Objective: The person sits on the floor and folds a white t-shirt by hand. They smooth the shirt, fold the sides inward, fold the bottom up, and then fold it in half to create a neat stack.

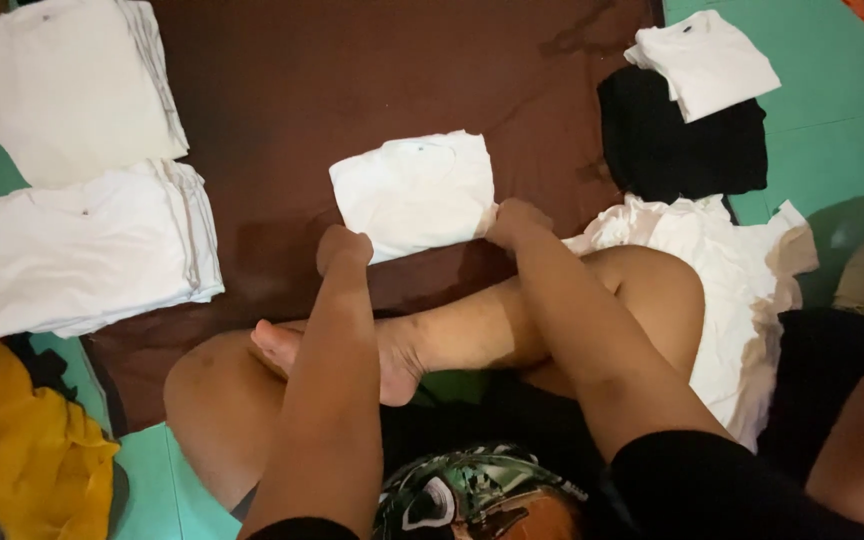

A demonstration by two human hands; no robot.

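Observation:
A folded white T-shirt [414,190] lies on a dark brown cloth [352,80] in front of my crossed legs. My left hand [343,249] is closed at the shirt's near left corner, gripping its edge. At the shirt's near right corner, my right hand [517,222] pinches the fabric too. Both forearms reach forward over my knees and bare foot.
Two stacks of folded white shirts [92,240] sit at the left. A folded white shirt [704,62] rests on a black garment [682,150] at the upper right. Unfolded white cloth [742,290] lies by my right knee. Yellow fabric [22,450] is at the lower left.

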